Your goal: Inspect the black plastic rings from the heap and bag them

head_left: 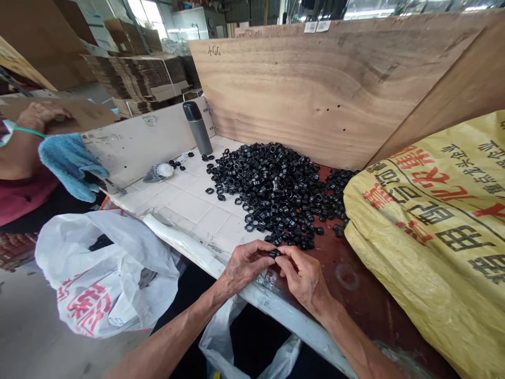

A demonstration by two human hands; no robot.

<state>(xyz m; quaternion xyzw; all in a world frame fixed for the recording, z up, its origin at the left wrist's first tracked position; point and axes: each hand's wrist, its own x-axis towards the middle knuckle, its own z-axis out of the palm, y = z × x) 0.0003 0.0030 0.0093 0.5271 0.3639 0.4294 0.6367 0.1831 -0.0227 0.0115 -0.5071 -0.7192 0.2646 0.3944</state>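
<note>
A large heap of small black plastic rings [276, 189] lies on the worktable [189, 205]. At the table's near edge my left hand [242, 266] and my right hand [303, 276] meet, fingertips pinched together on one small black ring [274, 253]. Both hands rest just in front of the heap's nearest rings.
A yellow printed sack [434, 231] fills the right side. A grey flask [198, 128] stands at the back left, near a small clear bag [160, 171]. Wooden boards [315, 84] wall the table. A white plastic bag [106, 273] hangs at left, beside another person's arm [23, 142] and a blue cloth [69, 163].
</note>
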